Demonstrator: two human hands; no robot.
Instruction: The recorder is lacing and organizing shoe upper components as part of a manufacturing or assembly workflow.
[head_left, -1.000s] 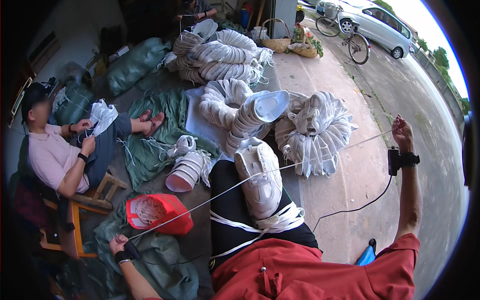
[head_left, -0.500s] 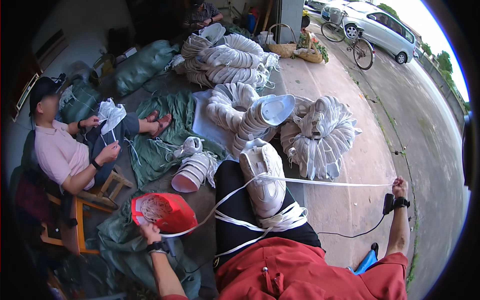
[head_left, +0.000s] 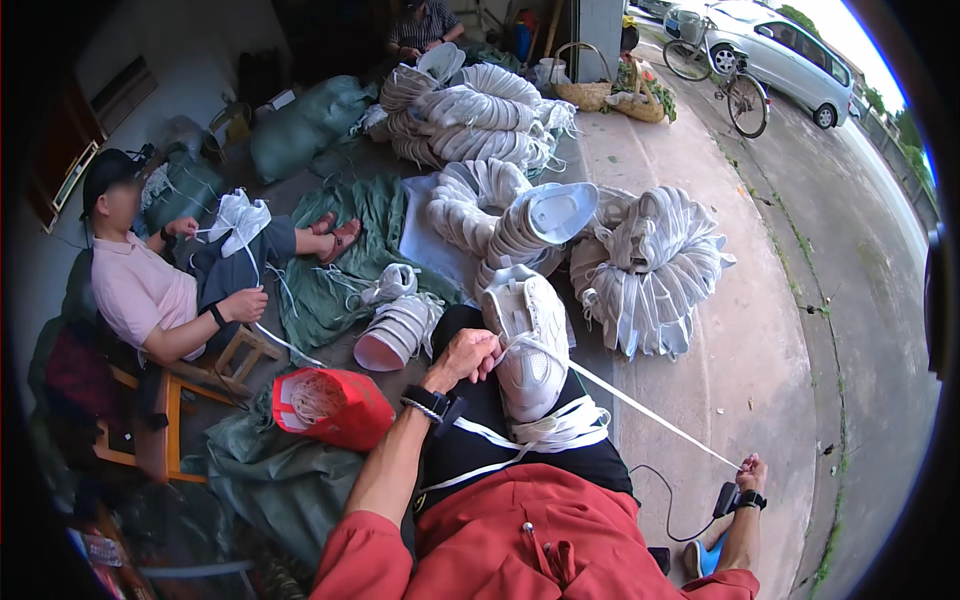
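Observation:
A white sneaker (head_left: 535,375) rests on my lap, its toe toward me. A white shoelace (head_left: 650,405) runs through its eyelets. Close against the sneaker's left side, my left hand (head_left: 468,358) is closed, its fingertips pinching the lace by the eyelets. Far out to the right, my right hand (head_left: 748,474) is closed on the lace, which stretches straight from the sneaker. A bundle of loose white laces (head_left: 560,428) lies across my black trousers, between the sneaker and my red top.
Left of my lap stands a red bag (head_left: 345,410) of pale strings. Stacked white shoe uppers (head_left: 390,338) and large rings of uppers (head_left: 655,265) lie ahead. A seated person (head_left: 150,290) at left handles a white upper. Wicker baskets (head_left: 585,92) stand farther back.
My left hand has moved from beside the red bag up to the sneaker's eyelets. My right hand has come lower and nearer, so the lace now slants downward.

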